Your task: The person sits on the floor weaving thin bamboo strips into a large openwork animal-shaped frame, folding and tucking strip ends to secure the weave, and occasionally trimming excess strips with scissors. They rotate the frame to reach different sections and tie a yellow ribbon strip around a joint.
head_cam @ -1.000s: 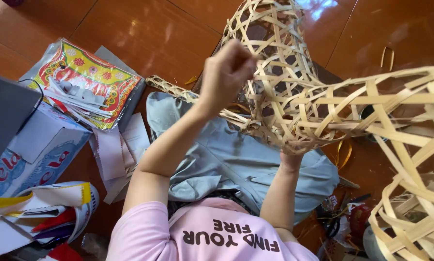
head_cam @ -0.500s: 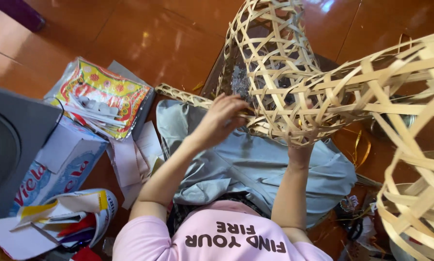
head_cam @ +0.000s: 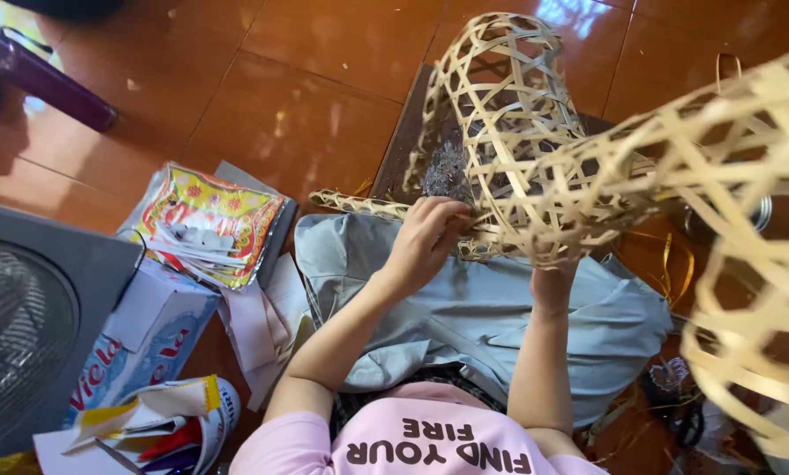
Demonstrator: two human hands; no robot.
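A large woven bamboo lattice frame (head_cam: pixel 509 123) is held over my lap, its wider part (head_cam: pixel 737 185) reaching to the right edge. My left hand (head_cam: pixel 425 236) rests at the frame's lower rim, fingers curled on the strips there. My right forearm (head_cam: pixel 548 290) rises straight up under the frame, and the right hand itself is hidden behind the lattice. A blue-grey cloth (head_cam: pixel 500 325) covers my knees beneath both arms.
On the red-brown tiled floor (head_cam: pixel 324 79) to the left lie a colourful foil packet (head_cam: pixel 210 220), a white and blue cardboard box (head_cam: pixel 139 339), a grey fan (head_cam: pixel 21 325) and a bowl of paper scraps (head_cam: pixel 179 427). A purple cylinder (head_cam: pixel 43 79) lies top left.
My left hand has come down from high on the lattice to its lower rim. The frame has shifted a little up and right in view.
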